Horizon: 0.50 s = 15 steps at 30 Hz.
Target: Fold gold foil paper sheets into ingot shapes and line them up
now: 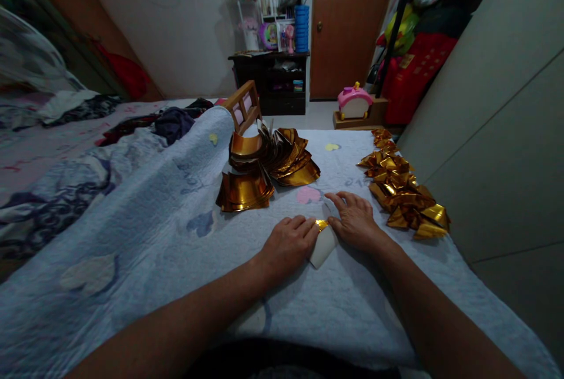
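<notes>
A small sheet of paper point(324, 247), white with a gold patch at its far edge, lies on the light blue quilt point(238, 250). My left hand point(291, 241) rests on the sheet's left side, fingers together and pressing down; whether it pinches the paper is hidden. On the right, my right hand point(353, 219) touches the sheet's far right edge with its thumb, its other fingers stretched out and apart. Beyond my hands, to the left, are fanned stacks of gold sheets point(247, 191). Folded gold pieces point(396, 191) form a long pile along the right side.
A wooden rail point(243, 106) stands at the quilt's far left corner. Past the far edge are a pink toy point(355, 101) and a dark cabinet point(271, 85). A pale panel point(502, 132) borders the right side, and rumpled bedding point(110, 161) lies left.
</notes>
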Each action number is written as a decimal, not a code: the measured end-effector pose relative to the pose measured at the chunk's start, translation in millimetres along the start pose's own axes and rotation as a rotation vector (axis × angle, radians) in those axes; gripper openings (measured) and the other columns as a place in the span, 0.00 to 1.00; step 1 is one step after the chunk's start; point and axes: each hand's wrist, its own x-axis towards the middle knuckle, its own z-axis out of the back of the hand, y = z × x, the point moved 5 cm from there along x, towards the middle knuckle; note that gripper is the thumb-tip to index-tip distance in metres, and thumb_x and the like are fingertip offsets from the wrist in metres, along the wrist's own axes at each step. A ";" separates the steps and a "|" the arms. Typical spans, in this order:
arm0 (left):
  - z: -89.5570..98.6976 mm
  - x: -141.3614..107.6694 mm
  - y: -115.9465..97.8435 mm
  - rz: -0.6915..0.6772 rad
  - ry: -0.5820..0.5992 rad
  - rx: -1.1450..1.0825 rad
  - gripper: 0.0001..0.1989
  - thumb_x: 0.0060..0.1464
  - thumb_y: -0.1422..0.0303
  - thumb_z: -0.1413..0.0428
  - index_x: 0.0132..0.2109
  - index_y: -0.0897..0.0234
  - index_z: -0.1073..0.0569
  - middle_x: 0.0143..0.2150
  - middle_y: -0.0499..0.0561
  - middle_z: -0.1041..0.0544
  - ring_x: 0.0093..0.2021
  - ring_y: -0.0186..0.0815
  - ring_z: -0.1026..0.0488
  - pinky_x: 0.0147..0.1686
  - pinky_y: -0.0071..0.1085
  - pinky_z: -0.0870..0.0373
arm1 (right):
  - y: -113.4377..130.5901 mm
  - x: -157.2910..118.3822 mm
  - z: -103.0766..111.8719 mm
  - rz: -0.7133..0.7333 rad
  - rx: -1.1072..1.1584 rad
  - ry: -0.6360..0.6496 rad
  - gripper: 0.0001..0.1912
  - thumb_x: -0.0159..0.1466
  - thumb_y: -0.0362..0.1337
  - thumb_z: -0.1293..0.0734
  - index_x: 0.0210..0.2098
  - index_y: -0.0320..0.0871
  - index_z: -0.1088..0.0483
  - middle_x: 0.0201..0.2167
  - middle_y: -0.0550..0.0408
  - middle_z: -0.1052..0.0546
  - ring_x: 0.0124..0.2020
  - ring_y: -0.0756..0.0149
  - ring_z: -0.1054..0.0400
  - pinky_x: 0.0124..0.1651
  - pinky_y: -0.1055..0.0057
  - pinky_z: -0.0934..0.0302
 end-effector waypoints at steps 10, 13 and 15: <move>-16.5 -4.2 14.0 0.027 -0.083 -0.190 0.14 0.65 0.69 0.45 0.56 0.62 0.27 0.54 0.54 0.22 0.51 0.40 0.27 0.47 0.38 0.27 | -7.9 3.4 12.6 0.012 0.199 -0.023 0.16 0.66 0.35 0.40 0.52 0.42 0.30 0.52 0.43 0.29 0.55 0.51 0.39 0.57 0.55 0.46; -17.9 -3.1 18.1 0.048 -0.136 -0.288 0.12 0.66 0.68 0.45 0.54 0.61 0.25 0.52 0.53 0.21 0.49 0.39 0.27 0.49 0.39 0.27 | 0.7 4.6 17.5 0.076 0.244 0.024 0.11 0.69 0.36 0.41 0.40 0.43 0.27 0.45 0.46 0.28 0.49 0.54 0.38 0.52 0.58 0.46; -17.7 -2.2 19.1 0.058 -0.161 -0.320 0.11 0.66 0.67 0.46 0.52 0.62 0.25 0.51 0.54 0.21 0.48 0.39 0.27 0.49 0.39 0.27 | 7.8 3.7 18.3 0.095 0.232 0.036 0.10 0.68 0.37 0.39 0.37 0.43 0.27 0.43 0.47 0.28 0.47 0.55 0.39 0.51 0.59 0.46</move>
